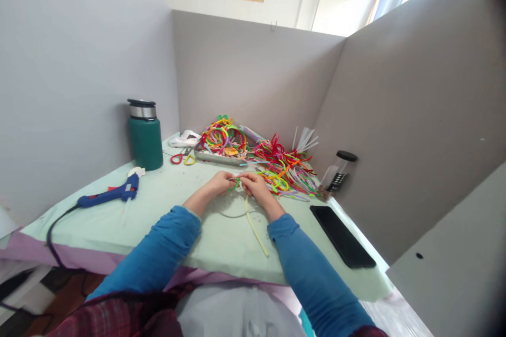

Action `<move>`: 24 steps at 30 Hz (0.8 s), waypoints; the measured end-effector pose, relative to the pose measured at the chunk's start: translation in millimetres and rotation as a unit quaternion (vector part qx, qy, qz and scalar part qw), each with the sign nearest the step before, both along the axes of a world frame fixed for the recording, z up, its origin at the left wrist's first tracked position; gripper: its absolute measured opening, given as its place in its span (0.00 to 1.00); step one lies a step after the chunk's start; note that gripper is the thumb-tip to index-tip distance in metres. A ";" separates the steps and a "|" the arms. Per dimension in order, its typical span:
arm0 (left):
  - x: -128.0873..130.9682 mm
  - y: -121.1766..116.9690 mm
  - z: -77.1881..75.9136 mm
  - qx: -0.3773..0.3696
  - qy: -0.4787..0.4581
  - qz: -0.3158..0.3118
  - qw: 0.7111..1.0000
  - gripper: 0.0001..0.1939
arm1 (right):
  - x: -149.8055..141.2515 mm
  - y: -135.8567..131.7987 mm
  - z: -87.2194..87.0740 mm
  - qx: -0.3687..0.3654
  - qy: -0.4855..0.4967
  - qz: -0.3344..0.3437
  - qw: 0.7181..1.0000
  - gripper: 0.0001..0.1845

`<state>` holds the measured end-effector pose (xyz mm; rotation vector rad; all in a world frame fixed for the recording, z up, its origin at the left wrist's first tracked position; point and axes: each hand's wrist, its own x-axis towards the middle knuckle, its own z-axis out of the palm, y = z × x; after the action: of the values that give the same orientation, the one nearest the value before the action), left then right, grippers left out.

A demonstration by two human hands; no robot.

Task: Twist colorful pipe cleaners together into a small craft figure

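Observation:
My left hand [220,183] and my right hand [255,187] meet over the middle of the table, fingertips pinched close together. A small green piece of pipe cleaner [237,184] shows at the left fingertips. From beneath my right fingers a pale yellow strip [256,229], looking like a pipe cleaner, trails down onto the tabletop. Below both hands curves a thin grey hoop [233,216]; whether the fingers grip it too, I cannot tell. Just beyond the right hand lie yellow bent pipe cleaners [279,181].
Behind the hands stands a metal tray [221,158] of colourful pipe-cleaner hoops, beside a loose pile of pipe cleaners [290,163]. A green bottle [146,139], blue glue gun [113,192] and scissors [176,158] are on the left. A black phone [342,237] and clear jar [338,174] are right.

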<state>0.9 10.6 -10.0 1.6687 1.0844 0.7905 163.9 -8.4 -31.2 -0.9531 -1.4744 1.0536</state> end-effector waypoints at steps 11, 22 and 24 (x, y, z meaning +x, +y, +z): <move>-1.3 7.6 -4.5 0.205 0.154 0.070 0.964 0.09 | -1.5 -0.1 0.7 -0.002 0.009 0.002 1.000 0.11; -0.8 5.1 0.3 0.233 0.156 0.064 0.958 0.13 | -1.5 -0.1 0.8 -0.001 0.016 -0.002 1.000 0.13; -1.0 5.3 0.5 0.232 0.158 0.063 0.958 0.14 | -1.6 -0.4 1.1 0.000 0.018 -0.003 1.000 0.13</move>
<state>-0.1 15.9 -9.5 2.1951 1.3044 0.9344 162.3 -8.8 -30.1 -0.9325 -1.4413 1.0620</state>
